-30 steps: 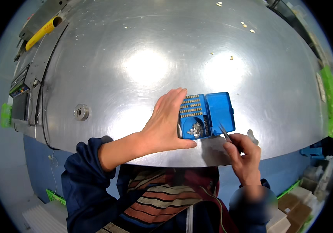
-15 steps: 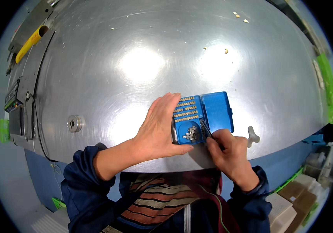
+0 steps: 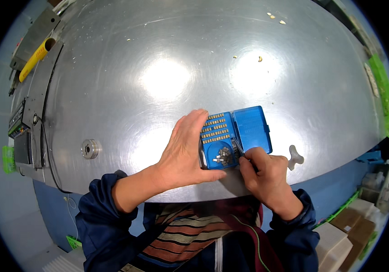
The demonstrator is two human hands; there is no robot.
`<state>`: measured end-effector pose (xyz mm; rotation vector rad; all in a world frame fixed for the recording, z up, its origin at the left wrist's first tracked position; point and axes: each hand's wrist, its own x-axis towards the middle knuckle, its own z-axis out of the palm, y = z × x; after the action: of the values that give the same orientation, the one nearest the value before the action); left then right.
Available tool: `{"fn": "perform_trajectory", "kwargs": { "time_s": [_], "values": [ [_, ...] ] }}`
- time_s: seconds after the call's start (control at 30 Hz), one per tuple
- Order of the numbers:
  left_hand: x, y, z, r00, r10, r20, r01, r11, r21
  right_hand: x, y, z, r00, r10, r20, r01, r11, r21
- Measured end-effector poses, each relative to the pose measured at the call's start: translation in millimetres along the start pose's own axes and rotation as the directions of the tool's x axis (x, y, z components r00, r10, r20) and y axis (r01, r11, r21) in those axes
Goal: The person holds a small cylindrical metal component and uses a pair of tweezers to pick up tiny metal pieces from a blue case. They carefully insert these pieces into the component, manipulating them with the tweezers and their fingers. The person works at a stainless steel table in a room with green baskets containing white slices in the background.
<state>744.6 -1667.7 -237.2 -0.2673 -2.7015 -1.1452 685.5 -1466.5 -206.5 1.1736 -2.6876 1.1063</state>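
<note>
A small blue plastic case (image 3: 252, 128) lies with its lid folded back to the right near the table's front edge. Rows of small metal pieces (image 3: 215, 128) sit in its upper part, and a loose pile of grey metal pieces (image 3: 224, 156) fills a rounded compartment below. My left hand (image 3: 181, 152) grips the case's left side, its thumb along the front edge. Pinched in my right hand (image 3: 267, 177) are thin metal tweezers (image 3: 239, 148), their tips inside the narrow compartment right of the pile. Whether the tips hold a piece is too small to tell.
A round metal part with a central hole (image 3: 89, 148) stands on the steel table (image 3: 112, 99) to the left. Right of my right hand lies a three-lobed metal piece (image 3: 295, 157). Small pale scraps (image 3: 272, 17) lie far off. A cable (image 3: 45, 154) runs down the left edge.
My right hand and the tweezers have shifted very slightly, the tips still in the narrow compartment. My left hand keeps its grip on the case. The whole view has shifted a little.
</note>
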Motion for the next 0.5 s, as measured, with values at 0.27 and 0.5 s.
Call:
{"fn": "perform_trajectory", "kwargs": {
  "time_s": [0.27,0.5],
  "values": [
    [-21.8,61.5,-31.5,0.949,0.297,0.110,-0.019,0.400,-0.916,-9.1,-2.2,-8.9,0.995,0.099,-0.015,-0.098,0.993,0.066],
    [-28.5,109.1,-13.9,0.796,0.582,0.165,0.372,-0.256,-0.892,-15.3,-6.6,-12.1,0.995,0.100,0.006,-0.100,0.994,0.042]
  ]
}}
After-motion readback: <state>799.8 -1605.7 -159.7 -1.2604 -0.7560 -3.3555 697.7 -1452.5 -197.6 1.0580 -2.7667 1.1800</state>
